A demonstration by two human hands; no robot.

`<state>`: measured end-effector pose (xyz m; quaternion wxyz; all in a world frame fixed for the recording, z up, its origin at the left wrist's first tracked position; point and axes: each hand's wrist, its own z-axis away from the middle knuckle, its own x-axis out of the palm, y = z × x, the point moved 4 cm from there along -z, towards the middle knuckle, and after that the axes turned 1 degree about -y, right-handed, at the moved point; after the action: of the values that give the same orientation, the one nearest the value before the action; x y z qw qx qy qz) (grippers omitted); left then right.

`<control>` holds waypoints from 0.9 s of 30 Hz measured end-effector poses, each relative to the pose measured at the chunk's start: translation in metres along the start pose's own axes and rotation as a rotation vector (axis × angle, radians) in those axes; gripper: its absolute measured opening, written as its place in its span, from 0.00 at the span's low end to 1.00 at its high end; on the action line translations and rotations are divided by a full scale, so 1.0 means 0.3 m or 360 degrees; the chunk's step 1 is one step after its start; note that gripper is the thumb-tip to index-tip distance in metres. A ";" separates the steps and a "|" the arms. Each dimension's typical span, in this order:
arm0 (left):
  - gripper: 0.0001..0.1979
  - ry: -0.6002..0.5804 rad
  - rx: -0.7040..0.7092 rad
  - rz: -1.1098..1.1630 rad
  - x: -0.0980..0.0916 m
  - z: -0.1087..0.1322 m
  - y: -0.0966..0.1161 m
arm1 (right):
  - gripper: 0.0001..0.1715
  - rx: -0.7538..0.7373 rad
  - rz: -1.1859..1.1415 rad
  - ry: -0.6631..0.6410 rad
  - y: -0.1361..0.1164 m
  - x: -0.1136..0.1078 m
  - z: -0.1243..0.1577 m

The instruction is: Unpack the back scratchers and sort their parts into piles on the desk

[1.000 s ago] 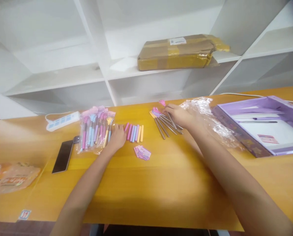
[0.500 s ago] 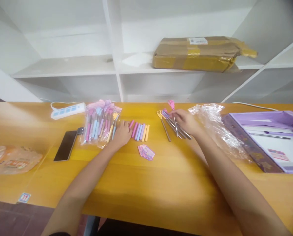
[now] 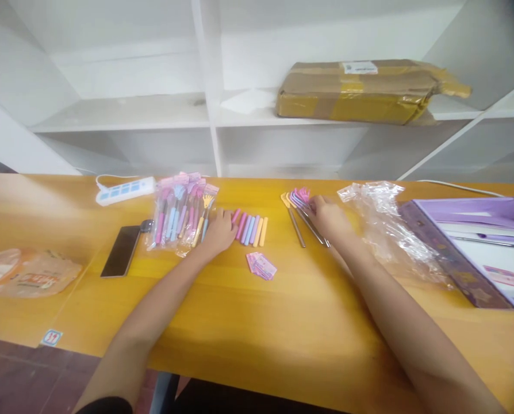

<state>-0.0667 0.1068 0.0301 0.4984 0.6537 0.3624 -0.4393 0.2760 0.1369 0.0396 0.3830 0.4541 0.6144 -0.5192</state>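
Note:
My left hand (image 3: 217, 233) rests on the yellow table (image 3: 283, 310), fingers loosely curled, touching a row of pastel handle sleeves (image 3: 252, 229) on its right and a clear bag of pastel tools (image 3: 180, 214) on its left. My right hand (image 3: 328, 217) lies over a bunch of metal rods with pink, purple and yellow claw heads (image 3: 298, 202), fingers curled down on their shafts. A small stack of pink-purple cards (image 3: 261, 266) lies just in front of the sleeves.
A black phone (image 3: 121, 250) and a white power strip (image 3: 125, 190) lie left of the bag. Crumpled clear plastic (image 3: 382, 221) and an open purple box (image 3: 476, 253) sit at the right. An orange packet (image 3: 24, 273) lies far left. A taped cardboard parcel (image 3: 364, 91) sits on the white shelves.
My right hand laid the raised pink claw rod down with the bunch and drew the rods together. The left hand stayed by the sleeves. The camera view shifted.

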 end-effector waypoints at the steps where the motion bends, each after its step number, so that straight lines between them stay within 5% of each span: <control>1: 0.13 -0.0001 0.0011 0.0003 -0.014 -0.002 -0.001 | 0.16 -0.0021 0.0011 0.0018 -0.002 0.003 0.003; 9: 0.19 0.0141 -0.0194 -0.0371 -0.195 -0.049 -0.110 | 0.16 -0.0097 -0.0145 0.0249 0.022 -0.121 0.053; 14: 0.32 0.0100 -0.0377 -0.0568 -0.193 -0.067 -0.178 | 0.14 -0.0301 -0.0341 0.0083 -0.068 -0.188 0.186; 20: 0.26 0.0077 -0.0303 -0.0519 -0.200 -0.097 -0.197 | 0.12 -0.0494 -0.0532 0.0023 -0.177 -0.213 0.355; 24: 0.22 0.0090 -0.0268 -0.0481 -0.267 -0.059 -0.122 | 0.12 -0.0381 -0.0873 0.0156 -0.185 -0.198 0.422; 27: 0.27 0.0047 0.0123 -0.0401 -0.258 0.077 0.063 | 0.29 -0.0209 -0.1468 0.0059 -0.177 -0.155 0.458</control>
<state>-0.0817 0.0770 0.1062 0.4083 0.6282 0.4316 -0.5024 0.2387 -0.0087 0.0758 0.1290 0.1173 0.7905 -0.5871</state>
